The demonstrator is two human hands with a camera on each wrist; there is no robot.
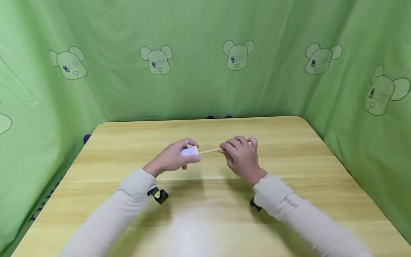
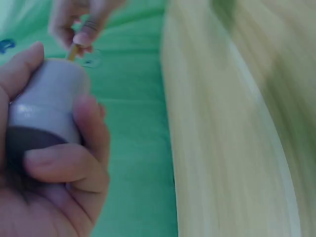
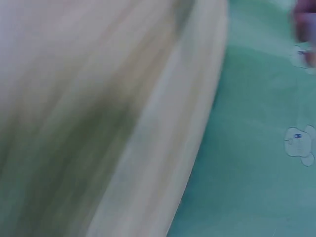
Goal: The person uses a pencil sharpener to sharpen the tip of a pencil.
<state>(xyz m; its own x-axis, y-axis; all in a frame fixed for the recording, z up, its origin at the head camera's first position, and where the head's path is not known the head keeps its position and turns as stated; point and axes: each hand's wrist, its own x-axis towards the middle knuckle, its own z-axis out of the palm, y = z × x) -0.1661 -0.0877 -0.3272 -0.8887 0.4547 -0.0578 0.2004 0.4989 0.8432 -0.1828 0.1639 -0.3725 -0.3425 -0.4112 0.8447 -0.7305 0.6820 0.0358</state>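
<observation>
My left hand [image 1: 172, 157] grips a small white cylinder [image 1: 190, 151], its fingers and thumb curled round the sides. In the left wrist view the cylinder [image 2: 54, 91] shows a dark lower end. A thin, light-brown stick [image 1: 210, 151] runs from the cylinder's right end to my right hand [image 1: 241, 155]. Fingertips and thumb of that hand pinch the stick's far end. Both hands are raised over the table, with shadows below. How deep the stick sits in the cylinder is hidden. The right wrist view has only a blurred bit of a hand [image 3: 300, 22] at its upper right edge.
A pale wooden table [image 1: 205, 217] with rounded far corners lies beneath the hands. Green curtains [image 1: 199, 92] printed with mouse-like heads hang behind it and along both sides. Dark wrist straps with small devices [image 1: 161, 196] show at the cuffs.
</observation>
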